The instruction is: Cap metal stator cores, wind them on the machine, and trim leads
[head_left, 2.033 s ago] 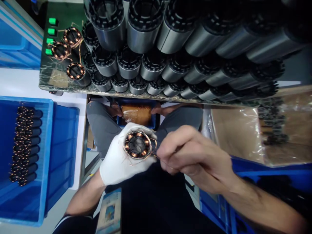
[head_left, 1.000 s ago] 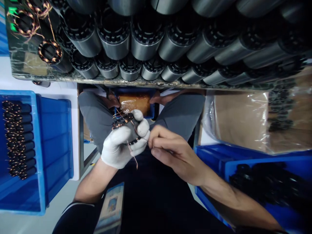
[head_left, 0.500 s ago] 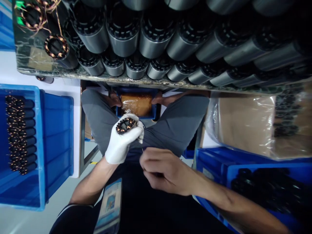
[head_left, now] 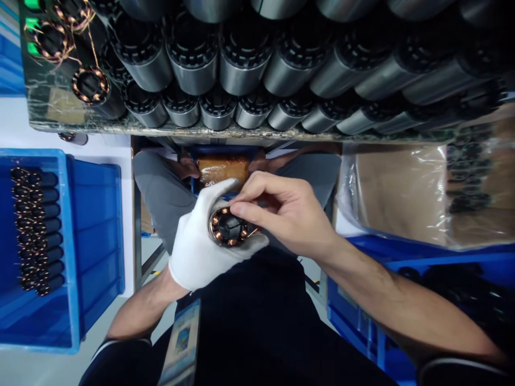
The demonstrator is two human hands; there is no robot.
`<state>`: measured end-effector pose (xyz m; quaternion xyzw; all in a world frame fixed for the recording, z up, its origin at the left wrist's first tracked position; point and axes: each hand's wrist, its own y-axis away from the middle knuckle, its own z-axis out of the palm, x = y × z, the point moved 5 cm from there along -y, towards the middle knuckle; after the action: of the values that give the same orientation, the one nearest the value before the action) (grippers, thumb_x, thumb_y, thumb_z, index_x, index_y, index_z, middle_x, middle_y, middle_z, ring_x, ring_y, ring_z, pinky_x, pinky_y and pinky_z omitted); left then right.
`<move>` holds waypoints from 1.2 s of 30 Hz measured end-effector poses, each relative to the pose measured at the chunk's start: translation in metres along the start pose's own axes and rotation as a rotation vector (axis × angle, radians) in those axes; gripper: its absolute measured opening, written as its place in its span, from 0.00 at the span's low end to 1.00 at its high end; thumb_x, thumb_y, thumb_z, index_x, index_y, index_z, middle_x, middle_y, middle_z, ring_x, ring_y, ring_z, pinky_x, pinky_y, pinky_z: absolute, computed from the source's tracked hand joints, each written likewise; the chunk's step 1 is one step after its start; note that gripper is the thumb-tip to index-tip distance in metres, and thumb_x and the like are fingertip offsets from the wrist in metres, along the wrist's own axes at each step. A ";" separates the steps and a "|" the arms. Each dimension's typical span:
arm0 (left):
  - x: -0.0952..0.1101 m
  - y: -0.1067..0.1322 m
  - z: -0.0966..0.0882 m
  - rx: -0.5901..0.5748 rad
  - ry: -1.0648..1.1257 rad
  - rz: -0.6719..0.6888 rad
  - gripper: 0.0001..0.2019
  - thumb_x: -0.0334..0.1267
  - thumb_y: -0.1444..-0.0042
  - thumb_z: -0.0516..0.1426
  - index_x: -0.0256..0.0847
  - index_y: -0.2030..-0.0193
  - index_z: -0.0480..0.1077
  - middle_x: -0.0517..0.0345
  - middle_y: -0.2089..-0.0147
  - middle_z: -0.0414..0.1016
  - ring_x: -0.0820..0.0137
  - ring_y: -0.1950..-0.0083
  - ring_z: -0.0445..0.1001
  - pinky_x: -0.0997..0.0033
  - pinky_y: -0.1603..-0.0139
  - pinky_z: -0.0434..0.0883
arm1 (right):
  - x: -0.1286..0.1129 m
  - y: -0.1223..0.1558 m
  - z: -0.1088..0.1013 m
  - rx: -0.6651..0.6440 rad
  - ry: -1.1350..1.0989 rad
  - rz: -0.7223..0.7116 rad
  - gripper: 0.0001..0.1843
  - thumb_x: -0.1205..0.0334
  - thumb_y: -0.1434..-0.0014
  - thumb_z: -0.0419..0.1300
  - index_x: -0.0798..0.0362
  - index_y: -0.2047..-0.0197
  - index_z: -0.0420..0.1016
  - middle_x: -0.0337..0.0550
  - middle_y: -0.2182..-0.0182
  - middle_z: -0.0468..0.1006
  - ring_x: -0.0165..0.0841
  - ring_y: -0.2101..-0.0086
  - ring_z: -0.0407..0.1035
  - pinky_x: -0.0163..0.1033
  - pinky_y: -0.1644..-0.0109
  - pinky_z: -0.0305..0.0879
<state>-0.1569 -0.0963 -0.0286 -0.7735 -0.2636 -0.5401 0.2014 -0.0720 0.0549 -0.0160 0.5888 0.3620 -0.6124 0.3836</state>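
My left hand (head_left: 197, 252), in a white glove, is wrapped round a wound stator (head_left: 228, 227), a black core with copper coils, its open end facing me above my lap. My bare right hand (head_left: 289, 212) sits on top of it. Thumb and forefinger pinch at the upper rim of the coils; what they grip is too small to make out.
A workbench (head_left: 60, 126) above carries several rows of grey unwound stators (head_left: 219, 112) and a few wound ones (head_left: 90, 86) at left. A blue bin (head_left: 96, 214) at left holds wound stators. More blue bins (head_left: 362, 252) and a plastic-wrapped carton (head_left: 398, 193) lie right. A copper-coloured roll (head_left: 219, 169) sits under the bench.
My right hand has come up from my lap onto the top of the stator. My left hand has turned the stator so its coil end faces me.
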 end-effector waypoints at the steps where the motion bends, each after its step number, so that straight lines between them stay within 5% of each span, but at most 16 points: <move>1: -0.001 0.001 0.001 0.028 -0.014 -0.007 0.41 0.47 0.48 0.83 0.49 0.31 0.74 0.53 0.36 0.87 0.56 0.40 0.89 0.62 0.43 0.87 | 0.002 0.001 0.000 0.028 -0.001 0.005 0.13 0.54 0.35 0.84 0.52 0.63 0.89 0.39 0.66 0.85 0.29 0.67 0.77 0.32 0.67 0.70; 4: 0.004 0.005 0.002 0.139 -0.053 0.086 0.27 0.44 0.44 0.80 0.50 0.44 0.74 0.62 0.54 0.88 0.65 0.59 0.88 0.67 0.57 0.84 | 0.011 0.006 -0.005 0.028 -0.072 0.100 0.18 0.48 0.37 0.85 0.52 0.64 0.87 0.38 0.67 0.85 0.28 0.74 0.73 0.32 0.73 0.71; 7: 0.008 0.006 -0.001 0.172 -0.089 0.187 0.21 0.39 0.44 0.76 0.49 0.48 0.75 0.63 0.58 0.87 0.66 0.63 0.87 0.66 0.58 0.82 | 0.013 0.008 -0.021 0.045 -0.069 0.114 0.19 0.45 0.33 0.82 0.50 0.63 0.86 0.37 0.69 0.85 0.28 0.77 0.72 0.35 0.74 0.74; 11: 0.006 -0.003 -0.008 0.116 -0.030 0.133 0.18 0.34 0.45 0.73 0.46 0.50 0.76 0.61 0.56 0.86 0.66 0.59 0.86 0.65 0.52 0.82 | -0.020 0.015 -0.047 0.226 0.397 -0.307 0.08 0.57 0.29 0.79 0.46 0.58 0.87 0.42 0.60 0.89 0.34 0.64 0.82 0.39 0.63 0.80; 14: 0.008 -0.010 -0.007 -0.003 0.062 0.118 0.14 0.33 0.42 0.72 0.45 0.52 0.75 0.62 0.56 0.85 0.68 0.58 0.84 0.68 0.53 0.79 | -0.036 0.023 -0.035 -0.002 0.816 -0.652 0.08 0.66 0.28 0.78 0.46 0.49 0.88 0.44 0.47 0.93 0.37 0.53 0.87 0.43 0.52 0.82; 17: 0.010 -0.013 -0.005 -0.070 0.028 0.135 0.14 0.31 0.44 0.70 0.45 0.53 0.75 0.62 0.56 0.85 0.69 0.59 0.83 0.69 0.53 0.78 | -0.030 0.025 -0.034 -0.227 0.951 -0.798 0.08 0.65 0.20 0.69 0.42 0.46 0.88 0.33 0.50 0.94 0.30 0.62 0.87 0.39 0.63 0.77; 20: 0.005 -0.010 -0.006 -0.072 -0.178 0.174 0.15 0.31 0.47 0.69 0.45 0.53 0.76 0.60 0.56 0.86 0.66 0.58 0.85 0.67 0.52 0.78 | -0.017 0.022 -0.044 -0.263 1.020 -0.696 0.10 0.66 0.19 0.67 0.42 0.46 0.89 0.35 0.51 0.94 0.34 0.59 0.89 0.40 0.61 0.80; 22: -0.001 -0.006 -0.005 -0.069 -0.369 0.229 0.14 0.33 0.46 0.68 0.45 0.53 0.77 0.57 0.55 0.86 0.61 0.56 0.86 0.64 0.54 0.77 | -0.010 0.021 -0.047 -0.187 1.027 -0.525 0.16 0.67 0.22 0.68 0.46 0.35 0.86 0.47 0.40 0.90 0.43 0.48 0.88 0.46 0.51 0.87; 24: -0.005 -0.002 -0.001 -0.072 -0.546 0.274 0.12 0.36 0.43 0.68 0.46 0.51 0.79 0.55 0.53 0.86 0.59 0.57 0.86 0.63 0.59 0.74 | -0.004 0.025 -0.038 -0.154 0.995 -0.398 0.32 0.67 0.23 0.67 0.51 0.20 0.73 0.59 0.28 0.81 0.49 0.40 0.84 0.51 0.42 0.89; 26: -0.007 0.000 0.006 -0.083 -0.657 0.281 0.12 0.40 0.42 0.68 0.46 0.51 0.79 0.53 0.53 0.85 0.61 0.62 0.84 0.62 0.65 0.70 | 0.002 0.032 -0.019 -0.240 0.977 -0.340 0.39 0.70 0.23 0.60 0.57 0.13 0.59 0.63 0.28 0.79 0.49 0.40 0.84 0.51 0.40 0.88; 28: -0.005 0.001 0.011 -0.101 -0.693 0.280 0.13 0.41 0.43 0.68 0.46 0.52 0.80 0.53 0.52 0.84 0.63 0.66 0.82 0.63 0.68 0.69 | 0.009 0.035 -0.003 -0.373 0.983 -0.287 0.34 0.74 0.23 0.53 0.61 0.18 0.62 0.59 0.40 0.86 0.46 0.47 0.85 0.50 0.45 0.87; 30: 0.000 0.003 0.014 -0.122 -0.657 0.286 0.13 0.40 0.45 0.68 0.46 0.52 0.80 0.54 0.51 0.85 0.64 0.66 0.82 0.63 0.68 0.70 | 0.013 0.034 0.002 -0.467 0.959 -0.194 0.20 0.73 0.23 0.52 0.59 0.33 0.73 0.52 0.53 0.86 0.44 0.56 0.83 0.48 0.53 0.81; 32: 0.006 0.005 0.013 -0.130 -0.556 0.310 0.14 0.39 0.45 0.69 0.48 0.52 0.81 0.56 0.50 0.85 0.66 0.63 0.84 0.66 0.66 0.73 | 0.009 0.031 -0.004 -0.510 0.882 -0.120 0.07 0.69 0.22 0.54 0.51 0.50 0.72 0.44 0.61 0.81 0.39 0.65 0.77 0.43 0.61 0.71; 36: 0.017 0.000 -0.002 0.027 -0.233 0.459 0.16 0.39 0.50 0.75 0.49 0.54 0.82 0.59 0.56 0.86 0.63 0.59 0.86 0.62 0.53 0.83 | -0.020 0.026 -0.017 -0.566 0.585 -0.149 0.13 0.65 0.17 0.55 0.47 0.58 0.64 0.34 0.67 0.71 0.29 0.72 0.62 0.37 0.67 0.58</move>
<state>-0.1534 -0.0947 -0.0115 -0.8673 -0.1097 -0.3839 0.2972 -0.0412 0.0600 0.0039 0.5814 0.6516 -0.3218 0.3658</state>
